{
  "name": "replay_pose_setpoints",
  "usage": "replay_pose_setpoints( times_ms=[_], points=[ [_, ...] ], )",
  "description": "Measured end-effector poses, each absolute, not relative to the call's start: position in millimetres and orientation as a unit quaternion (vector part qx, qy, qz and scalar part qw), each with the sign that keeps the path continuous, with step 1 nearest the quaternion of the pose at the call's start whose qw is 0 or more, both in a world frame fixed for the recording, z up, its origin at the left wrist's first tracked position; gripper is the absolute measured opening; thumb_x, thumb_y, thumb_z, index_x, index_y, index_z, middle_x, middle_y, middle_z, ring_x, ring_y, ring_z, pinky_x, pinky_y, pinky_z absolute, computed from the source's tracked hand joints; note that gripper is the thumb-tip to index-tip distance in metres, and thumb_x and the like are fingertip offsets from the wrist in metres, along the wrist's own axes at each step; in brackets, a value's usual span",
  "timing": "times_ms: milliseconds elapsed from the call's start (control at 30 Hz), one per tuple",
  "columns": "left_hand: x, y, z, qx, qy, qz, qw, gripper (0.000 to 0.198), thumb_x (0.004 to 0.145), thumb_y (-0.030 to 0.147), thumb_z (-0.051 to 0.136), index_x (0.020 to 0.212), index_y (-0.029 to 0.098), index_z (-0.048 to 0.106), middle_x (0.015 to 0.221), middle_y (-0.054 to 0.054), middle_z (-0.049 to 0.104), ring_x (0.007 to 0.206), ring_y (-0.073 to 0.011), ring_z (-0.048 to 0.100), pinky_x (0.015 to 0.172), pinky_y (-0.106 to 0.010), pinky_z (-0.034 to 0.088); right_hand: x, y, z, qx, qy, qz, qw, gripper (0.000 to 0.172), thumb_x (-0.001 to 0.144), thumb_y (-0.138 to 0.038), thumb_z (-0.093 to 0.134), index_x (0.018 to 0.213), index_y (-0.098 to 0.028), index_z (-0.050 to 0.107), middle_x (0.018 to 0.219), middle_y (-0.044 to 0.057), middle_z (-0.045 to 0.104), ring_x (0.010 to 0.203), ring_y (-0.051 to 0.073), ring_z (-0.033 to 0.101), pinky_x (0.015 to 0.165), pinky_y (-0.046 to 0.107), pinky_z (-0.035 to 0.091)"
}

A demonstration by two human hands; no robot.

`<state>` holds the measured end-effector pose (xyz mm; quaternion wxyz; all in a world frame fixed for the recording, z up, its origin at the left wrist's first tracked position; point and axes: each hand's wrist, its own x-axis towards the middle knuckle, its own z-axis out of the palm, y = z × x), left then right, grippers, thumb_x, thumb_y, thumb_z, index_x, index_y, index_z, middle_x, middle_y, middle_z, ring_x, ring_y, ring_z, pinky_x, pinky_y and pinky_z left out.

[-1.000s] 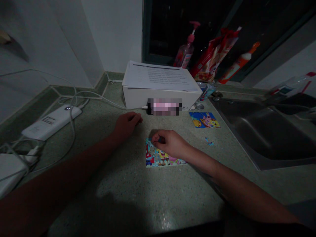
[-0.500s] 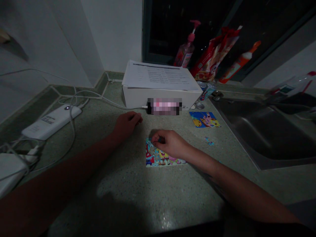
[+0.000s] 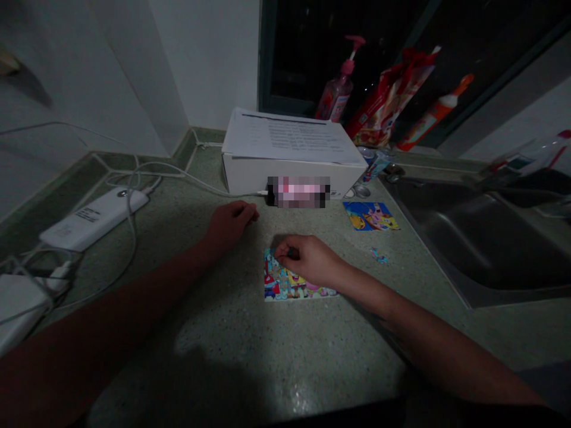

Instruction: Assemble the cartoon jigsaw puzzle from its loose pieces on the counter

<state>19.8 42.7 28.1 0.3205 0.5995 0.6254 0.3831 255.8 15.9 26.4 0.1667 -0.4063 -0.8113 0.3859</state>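
A colourful cartoon picture puzzle (image 3: 285, 286) lies flat on the speckled counter (image 3: 232, 351). Over its upper edge is my right hand (image 3: 314, 260), thumb and fingertips brought together against the picture. Whatever may be between those fingertips is too small to make out. To the upper left of the puzzle, my left hand (image 3: 229, 223) rests on the counter with its fingers curled in, nothing visible in them. A few small loose puzzle pieces (image 3: 379, 256) lie right of my right hand. Further back is a blue and yellow cartoon card (image 3: 371, 216).
A white box (image 3: 289, 145) with printed paper on top stands behind, a cabled phone (image 3: 298, 192) leaning against it. White power bank (image 3: 93, 218) and cables lie left. The sink (image 3: 486, 238) is at right. A pump bottle (image 3: 335, 95) and red bag (image 3: 388, 101) stand by the window.
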Motion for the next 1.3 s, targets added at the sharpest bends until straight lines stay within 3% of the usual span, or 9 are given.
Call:
replay_pose_setpoints(
  times_ms=[633,933,1300],
  points=[
    [18.4,43.1,25.2,0.598,0.622,0.391,0.321,0.035,0.095,0.048,0.057,0.07,0.028,0.069,0.075,-0.005,0.073,0.077,-0.0261,0.069,0.077,-0.04,0.05,257.6,12.3,33.7,-0.403,-0.849,0.306,0.154,0.019,0.092,-0.01,0.067,0.097,-0.023,0.079,0.094,0.001,0.075,0.083,0.017,0.067,0.078,0.031,0.048],
    [19.7,43.1,26.9,0.6,0.623,0.389,0.318,0.036,0.096,0.047,0.057,0.07,0.025,0.068,0.072,-0.002,0.07,0.074,-0.0227,0.066,0.077,-0.037,0.05,259.4,2.8,37.6,-0.365,-0.895,0.234,0.103,0.02,0.104,-0.02,0.066,0.109,-0.025,0.084,0.111,0.006,0.076,0.099,0.022,0.071,0.085,0.034,0.051],
    [19.5,42.7,26.4,0.599,0.62,0.394,0.32,0.036,0.093,0.05,0.056,0.07,0.026,0.069,0.072,-0.002,0.07,0.074,-0.023,0.065,0.076,-0.036,0.05,255.0,0.8,39.0,-0.366,-0.902,0.213,0.088,0.019,0.102,-0.015,0.063,0.1,-0.022,0.08,0.107,0.006,0.073,0.094,0.02,0.068,0.08,0.033,0.048]
  ],
)
